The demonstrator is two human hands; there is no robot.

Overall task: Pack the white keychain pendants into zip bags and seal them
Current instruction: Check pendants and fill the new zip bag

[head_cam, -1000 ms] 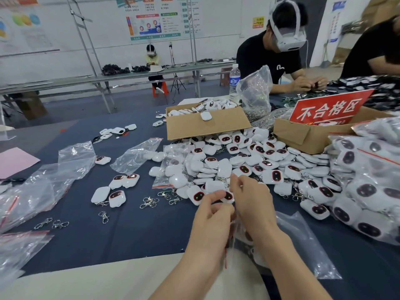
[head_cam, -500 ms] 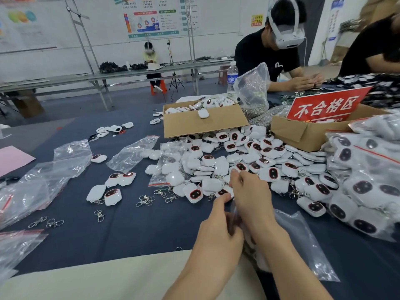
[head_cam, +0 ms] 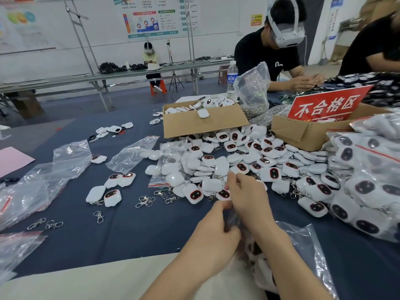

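Note:
A clear zip bag [head_cam: 303, 252] holding several white keychain pendants lies at the near table edge, partly under my forearms. My left hand [head_cam: 214, 232] pinches the bag's top edge, its fingers curled round the plastic. My right hand [head_cam: 244, 198] grips the same edge just beyond it, fingers bent over the strip. A big heap of loose white pendants [head_cam: 249, 165] with dark oval faces lies right behind my hands. The bag's mouth is hidden by my fingers.
Empty zip bags [head_cam: 43, 180] lie at the left, with loose metal clasps [head_cam: 145, 201]. Filled bags [head_cam: 368, 180] pile up at the right. Two cardboard boxes [head_cam: 203, 124] and a red sign [head_cam: 326, 107] stand behind the heap. Two people work across the table.
My left hand slid down and toward me along the bag's top edge. My right hand stayed on the edge. The view shifted slightly.

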